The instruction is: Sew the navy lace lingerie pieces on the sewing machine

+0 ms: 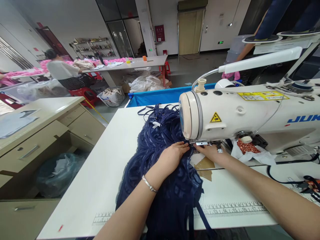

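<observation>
A heap of navy lace bras [150, 156] with thin straps runs down the white table under the sewing machine's head. My left hand [172, 155], a bracelet on its wrist, lies over the fabric with its fingers closed on a bra edge beside the needle area. From the other side, my right hand [211, 152] reaches in beneath the machine head, its fingertips closed at the same edge. Part of that hand is hidden behind the presser foot parts [202, 143]. The white JUKI sewing machine [225, 110] stands over both hands.
A printed ruler [232, 209] runs along the table's front edge. Brown tape patches [205, 165] lie by the machine bed. A blue cloth bin [155, 98] is behind the table, a drawer desk [37, 143] at left. Another person [62, 70] sits farther back.
</observation>
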The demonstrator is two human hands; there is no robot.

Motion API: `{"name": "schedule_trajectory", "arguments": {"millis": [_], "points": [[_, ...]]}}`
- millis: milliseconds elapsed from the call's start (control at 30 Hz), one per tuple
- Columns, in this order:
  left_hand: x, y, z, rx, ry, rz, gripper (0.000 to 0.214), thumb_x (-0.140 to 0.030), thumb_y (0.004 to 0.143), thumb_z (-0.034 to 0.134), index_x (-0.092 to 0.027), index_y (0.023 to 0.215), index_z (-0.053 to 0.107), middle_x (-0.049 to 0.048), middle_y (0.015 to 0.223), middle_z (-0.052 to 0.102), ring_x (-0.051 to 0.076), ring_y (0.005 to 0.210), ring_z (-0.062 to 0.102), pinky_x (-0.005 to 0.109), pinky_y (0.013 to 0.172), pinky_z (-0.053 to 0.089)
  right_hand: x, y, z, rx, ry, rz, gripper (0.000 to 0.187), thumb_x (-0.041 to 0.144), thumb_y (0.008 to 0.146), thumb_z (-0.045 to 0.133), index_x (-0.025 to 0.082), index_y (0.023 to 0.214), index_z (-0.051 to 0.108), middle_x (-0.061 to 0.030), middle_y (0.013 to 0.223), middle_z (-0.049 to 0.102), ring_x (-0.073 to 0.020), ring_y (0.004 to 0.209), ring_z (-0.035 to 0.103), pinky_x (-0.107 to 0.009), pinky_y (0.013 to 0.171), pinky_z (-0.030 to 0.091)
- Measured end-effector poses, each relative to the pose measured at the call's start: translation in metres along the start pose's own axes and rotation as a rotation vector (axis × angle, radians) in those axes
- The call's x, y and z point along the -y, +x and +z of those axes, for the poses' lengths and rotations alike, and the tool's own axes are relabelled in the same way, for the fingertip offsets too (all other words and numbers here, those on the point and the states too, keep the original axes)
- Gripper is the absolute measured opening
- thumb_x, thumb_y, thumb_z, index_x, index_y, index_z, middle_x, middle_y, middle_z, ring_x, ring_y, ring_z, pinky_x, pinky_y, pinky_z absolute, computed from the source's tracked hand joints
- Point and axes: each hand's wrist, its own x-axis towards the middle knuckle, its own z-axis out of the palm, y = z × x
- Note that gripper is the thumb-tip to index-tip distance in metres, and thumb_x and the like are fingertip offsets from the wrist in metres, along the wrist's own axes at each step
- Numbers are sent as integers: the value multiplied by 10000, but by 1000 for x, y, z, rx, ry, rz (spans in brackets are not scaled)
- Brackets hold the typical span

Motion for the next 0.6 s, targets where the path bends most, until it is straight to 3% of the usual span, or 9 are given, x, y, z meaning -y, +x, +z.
{"name": "schedule_trajectory", "arguments": {"millis": [300, 467, 600], "points": [[-4, 0, -3, 7, -1, -39, 369, -132, 970, 422, -179, 1285, 609, 37, 1367, 566, 201, 1311, 485, 351, 1107, 422, 6, 2, -14, 16, 40, -5, 378, 178, 920, 401, 283, 1163, 671, -68, 1091, 715, -271, 959, 671, -344, 746, 514], [-3, -1, -2, -2, 9, -28, 365, -130, 966, 430, -170, 1280, 612, 37, 1360, 572, 203, 1305, 491, 342, 1104, 427, 3, 1, -6, -20, 70, -25, 398, 157, 907, 400, 292, 1182, 654, -52, 1057, 722, -242, 916, 677, -326, 732, 514], [-4, -1, -2, -17, 4, -27, 359, -136, 970, 423, -164, 1268, 621, 38, 1347, 582, 205, 1294, 503, 339, 1094, 438, 7, 2, -14, -51, 125, 23, 330, 240, 937, 401, 259, 1097, 689, -53, 1029, 730, -222, 873, 680, -319, 744, 508]]}}
